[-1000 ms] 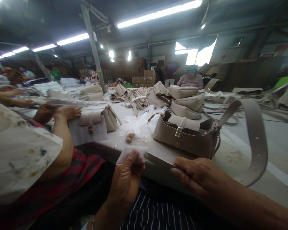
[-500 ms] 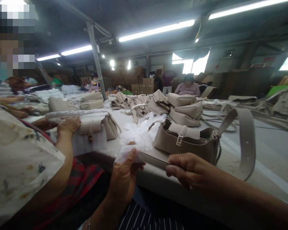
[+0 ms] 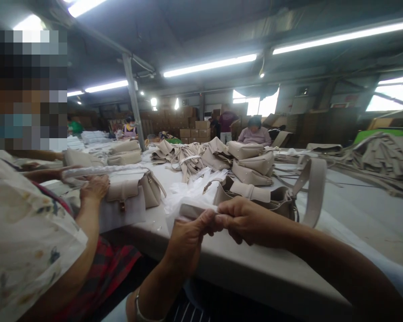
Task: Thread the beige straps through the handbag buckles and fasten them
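Observation:
A beige bag strap (image 3: 192, 210) lies across my hands in front of the table's edge, its flat end sticking out to the left. My left hand (image 3: 190, 239) is closed on the strap from below, thumb on top. My right hand (image 3: 251, 221) pinches it just to the right, so the fingers of both hands nearly touch. Thin white wrapping shows around the strap, partly hidden by my fingers. Behind my right hand stands an open beige handbag (image 3: 251, 192) with a wide looped strap (image 3: 315, 192). Crumpled white wrapping sheets (image 3: 177, 192) lie beyond my left hand.
At my left, a co-worker's hand (image 3: 96, 188) rests by another beige handbag (image 3: 122, 190) with white sheet under its flap. Further back are stacked handbags (image 3: 251, 172), a bundle of straps (image 3: 190, 163) and a strap heap (image 3: 383, 161) at right. Others sit across the table.
My right hand has moved left along the strap up to my left hand. The strap's end now pokes out left of my left hand. The view has tilted up slightly.

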A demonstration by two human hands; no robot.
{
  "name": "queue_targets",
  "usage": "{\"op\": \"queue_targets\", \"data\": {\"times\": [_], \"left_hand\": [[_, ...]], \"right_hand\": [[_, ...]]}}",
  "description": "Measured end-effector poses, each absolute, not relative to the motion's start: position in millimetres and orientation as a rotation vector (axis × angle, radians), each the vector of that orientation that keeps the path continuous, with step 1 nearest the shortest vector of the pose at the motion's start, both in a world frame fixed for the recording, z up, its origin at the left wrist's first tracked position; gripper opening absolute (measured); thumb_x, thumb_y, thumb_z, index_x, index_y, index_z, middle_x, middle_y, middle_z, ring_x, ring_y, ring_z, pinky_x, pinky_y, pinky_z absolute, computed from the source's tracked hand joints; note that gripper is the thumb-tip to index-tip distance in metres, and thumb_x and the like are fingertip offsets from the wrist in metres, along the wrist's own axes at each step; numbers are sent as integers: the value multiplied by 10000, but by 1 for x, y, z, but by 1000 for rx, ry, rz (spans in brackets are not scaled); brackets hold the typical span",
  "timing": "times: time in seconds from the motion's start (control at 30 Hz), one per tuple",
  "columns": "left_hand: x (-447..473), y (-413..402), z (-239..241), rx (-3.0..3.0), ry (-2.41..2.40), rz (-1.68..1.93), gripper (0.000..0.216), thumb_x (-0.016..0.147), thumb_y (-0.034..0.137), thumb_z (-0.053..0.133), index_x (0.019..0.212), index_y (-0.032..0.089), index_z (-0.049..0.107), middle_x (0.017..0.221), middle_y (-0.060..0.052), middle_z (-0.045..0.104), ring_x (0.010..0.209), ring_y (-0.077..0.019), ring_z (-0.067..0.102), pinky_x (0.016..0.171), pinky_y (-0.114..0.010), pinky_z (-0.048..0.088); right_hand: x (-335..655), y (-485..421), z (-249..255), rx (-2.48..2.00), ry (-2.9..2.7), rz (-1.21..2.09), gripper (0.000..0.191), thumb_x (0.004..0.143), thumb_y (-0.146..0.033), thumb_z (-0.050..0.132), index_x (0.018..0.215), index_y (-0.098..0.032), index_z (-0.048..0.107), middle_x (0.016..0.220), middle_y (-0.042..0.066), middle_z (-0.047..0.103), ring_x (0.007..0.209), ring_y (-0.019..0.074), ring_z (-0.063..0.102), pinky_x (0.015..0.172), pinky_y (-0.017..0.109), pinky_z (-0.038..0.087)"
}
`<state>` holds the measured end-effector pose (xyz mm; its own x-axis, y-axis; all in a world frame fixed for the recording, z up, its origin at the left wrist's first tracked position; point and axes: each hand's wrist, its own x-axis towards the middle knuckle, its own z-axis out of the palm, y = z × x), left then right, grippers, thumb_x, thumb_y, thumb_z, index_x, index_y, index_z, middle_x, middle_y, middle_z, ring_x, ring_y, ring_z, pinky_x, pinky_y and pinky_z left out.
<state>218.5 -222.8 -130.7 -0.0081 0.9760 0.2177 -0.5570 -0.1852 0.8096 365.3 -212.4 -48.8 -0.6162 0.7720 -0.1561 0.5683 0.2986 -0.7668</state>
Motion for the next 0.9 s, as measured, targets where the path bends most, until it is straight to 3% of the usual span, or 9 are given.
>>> {"op": "queue_targets", "data": {"times": [0.2, 0.37, 0.5, 0.63, 0.77, 0.9], "left_hand": [[209, -168, -56, 910, 520, 1614, 153, 663, 159, 759, 690, 118, 614, 554, 24, 593, 437, -78, 525, 437, -178, 427], [212, -117, 49, 1105, 445, 1659, 125, 815, 165, 600, 700, 146, 558, 505, 25, 563, 391, -91, 508, 405, -190, 402], [227, -100, 122, 1293, 398, 1693, 145, 907, 205, 491, 786, 130, 518, 525, 40, 554, 434, -63, 519, 543, -187, 423], [242, -85, 172, 1311, 341, 1678, 203, 944, 169, 399, 782, 80, 483, 513, 61, 491, 498, -21, 515, 691, -216, 403], [262, -63, 199, 1276, 311, 1649, 192, 926, 191, 427, 755, 127, 485, 513, 36, 503, 462, -69, 495, 577, -206, 432], [288, -38, 207, 1264, 276, 1629, 226, 896, 167, 409, 678, 154, 466, 498, 8, 492, 397, -105, 472, 420, -206, 378]], "right_hand": [[395, -186, 18, -1232, -2412, 1259, 221, 870, -324, 552, 747, -140, 543, 601, -9, 589, 503, 93, 525, 521, 222, 427], [426, -175, 101, -1202, -2382, 946, 194, 884, -274, 563, 761, -135, 619, 597, -2, 608, 514, 95, 563, 540, 230, 460], [425, -165, 154, -1236, -2270, 611, 208, 885, -166, 547, 693, -116, 610, 514, -8, 577, 426, 86, 533, 447, 196, 425], [421, -151, 189, -1182, -2279, 518, 213, 893, -175, 533, 708, -102, 610, 502, -4, 569, 393, 86, 512, 399, 186, 418], [417, -127, 214, -1122, -2254, 370, 177, 857, -149, 569, 690, -100, 603, 490, -7, 567, 401, 80, 513, 375, 165, 415], [413, -90, 223, -1053, -2167, 455, 232, 818, -252, 653, 654, -104, 582, 474, -11, 559, 388, 75, 505, 371, 166, 428]]}}
